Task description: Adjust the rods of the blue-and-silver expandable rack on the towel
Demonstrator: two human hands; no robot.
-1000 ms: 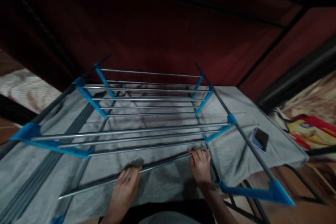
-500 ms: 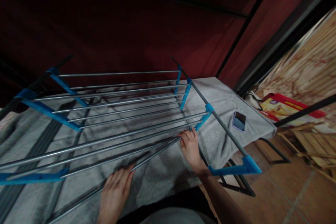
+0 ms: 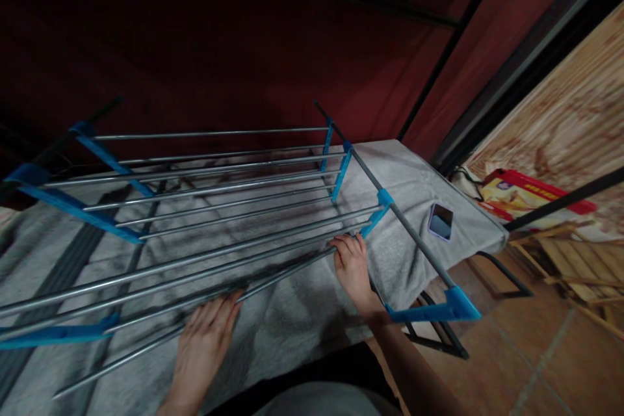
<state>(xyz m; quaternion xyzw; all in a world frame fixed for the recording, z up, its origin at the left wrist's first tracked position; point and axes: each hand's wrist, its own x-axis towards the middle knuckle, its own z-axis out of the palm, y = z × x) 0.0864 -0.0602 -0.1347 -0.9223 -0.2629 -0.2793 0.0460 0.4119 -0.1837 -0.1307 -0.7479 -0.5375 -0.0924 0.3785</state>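
Low in my view, the loose rod [image 3: 266, 285] slants over the grey blanket [image 3: 292, 331], its long axis running from a bare tip at lower left away toward the upper right. I have the left hand [image 3: 207, 331] curled around it partway along and, farther off, the right hand [image 3: 351, 266] gripping it toward the other end; those fingers cover that end, so I can't tell whether it touches anything. I judge the angle matters most: rightward, the rod closes in on the nearest rail [image 3: 146, 316] of the rack [image 3: 195, 259], and the right hand is the nearer one to the blue bracket [image 3: 374, 216], just beside its fingers. That rail, on the far side of both hands, leaves little room. Right of the rack, a phone [image 3: 441, 221] lies well apart; beyond are a red-and-yellow box [image 3: 526, 195] and dark red fabric [image 3: 244, 65].
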